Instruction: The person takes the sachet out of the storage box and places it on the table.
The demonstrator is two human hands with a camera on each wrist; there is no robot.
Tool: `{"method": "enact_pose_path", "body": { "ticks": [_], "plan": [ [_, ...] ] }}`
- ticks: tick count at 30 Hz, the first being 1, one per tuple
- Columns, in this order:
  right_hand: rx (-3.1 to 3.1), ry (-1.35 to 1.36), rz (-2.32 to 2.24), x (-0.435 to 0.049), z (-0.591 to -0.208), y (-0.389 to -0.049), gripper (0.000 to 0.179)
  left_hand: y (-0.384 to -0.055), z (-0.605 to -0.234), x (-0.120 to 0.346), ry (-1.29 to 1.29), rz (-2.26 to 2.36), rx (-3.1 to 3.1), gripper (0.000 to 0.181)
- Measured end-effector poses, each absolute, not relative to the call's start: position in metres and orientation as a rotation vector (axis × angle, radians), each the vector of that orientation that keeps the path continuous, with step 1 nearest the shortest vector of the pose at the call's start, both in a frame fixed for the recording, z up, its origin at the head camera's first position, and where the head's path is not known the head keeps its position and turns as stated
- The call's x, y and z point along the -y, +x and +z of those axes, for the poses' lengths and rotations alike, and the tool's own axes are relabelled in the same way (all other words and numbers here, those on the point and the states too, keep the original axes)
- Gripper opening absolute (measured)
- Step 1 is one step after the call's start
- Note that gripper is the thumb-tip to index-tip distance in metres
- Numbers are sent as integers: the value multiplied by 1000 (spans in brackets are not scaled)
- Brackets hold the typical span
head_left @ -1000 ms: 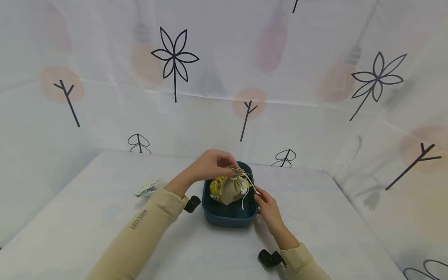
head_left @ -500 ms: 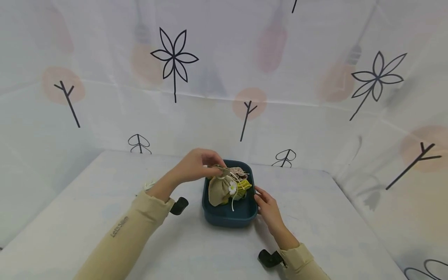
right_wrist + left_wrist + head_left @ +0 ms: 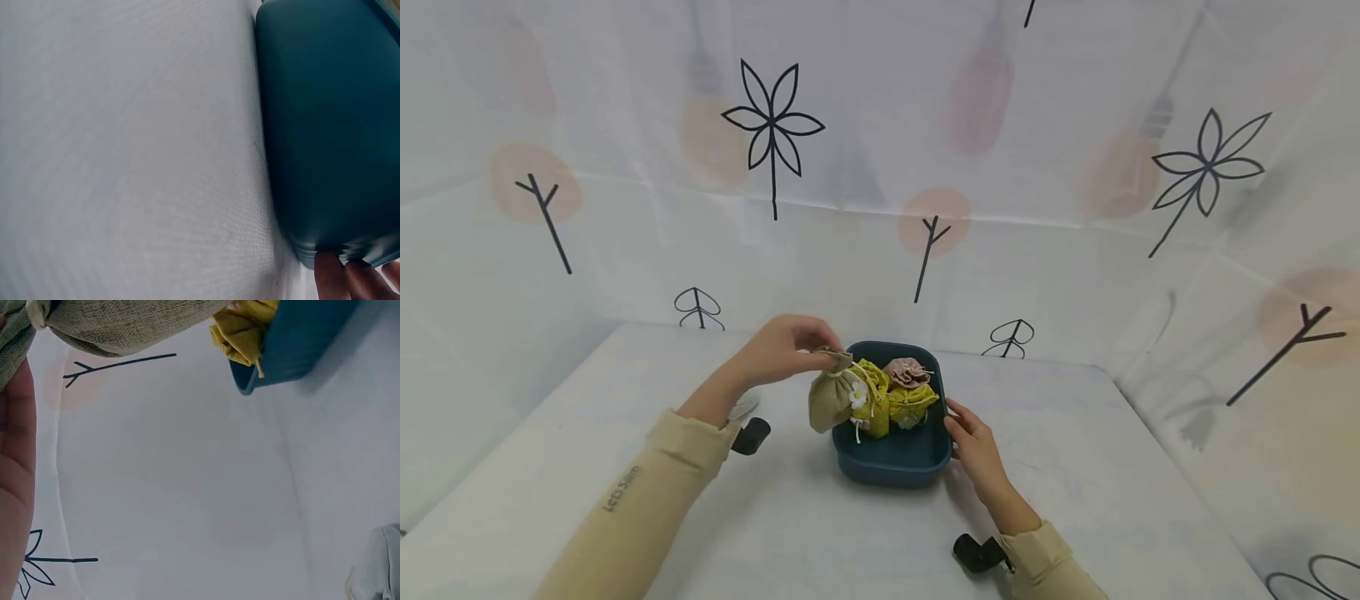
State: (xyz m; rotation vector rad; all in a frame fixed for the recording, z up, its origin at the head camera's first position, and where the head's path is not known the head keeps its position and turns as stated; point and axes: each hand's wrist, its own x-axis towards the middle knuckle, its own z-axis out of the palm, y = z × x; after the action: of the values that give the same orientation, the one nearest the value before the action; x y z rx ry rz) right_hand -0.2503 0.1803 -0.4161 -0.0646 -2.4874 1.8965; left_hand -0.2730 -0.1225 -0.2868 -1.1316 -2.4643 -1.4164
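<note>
My left hand (image 3: pixel 792 346) pinches a beige drawstring pouch (image 3: pixel 831 402) by its gathered neck, above the left rim of a dark teal bin (image 3: pixel 891 475). A white fabric flower and cords hang on the pouch's right side. In the left wrist view the burlap-like pouch (image 3: pixel 125 325) fills the top, left of the bin. Two yellow pouches (image 3: pixel 872 400) and a pinkish-brown pouch (image 3: pixel 907 372) sit in the bin. The fingers of my right hand (image 3: pixel 977 450) rest against the bin's right wall; in the right wrist view fingertips (image 3: pixel 331 275) touch it.
A pale grey-white pouch (image 3: pixel 378 565) lies on the white tabletop (image 3: pixel 820 533) to the left, mostly behind my left wrist in the head view. A printed white cloth (image 3: pixel 850 267) hangs behind the table.
My left hand has moved left with the beige pouch, from over the bin's middle to its left rim, uncovering the yellow and pinkish-brown pouches. The right hand and bin stay put.
</note>
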Motion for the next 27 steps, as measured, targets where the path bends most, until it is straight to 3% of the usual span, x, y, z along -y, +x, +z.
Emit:
{"method": "enact_pose_path", "body": {
  "ticks": [12, 27],
  "plan": [
    [2477, -81, 1891, -180, -416, -249, 42, -287, -300, 158, -928, -1398, 2562, 14],
    [2480, -101, 1900, -179, -416, -250, 42, -308, -322, 185, -875, -1304, 2668, 12]
  ]
}}
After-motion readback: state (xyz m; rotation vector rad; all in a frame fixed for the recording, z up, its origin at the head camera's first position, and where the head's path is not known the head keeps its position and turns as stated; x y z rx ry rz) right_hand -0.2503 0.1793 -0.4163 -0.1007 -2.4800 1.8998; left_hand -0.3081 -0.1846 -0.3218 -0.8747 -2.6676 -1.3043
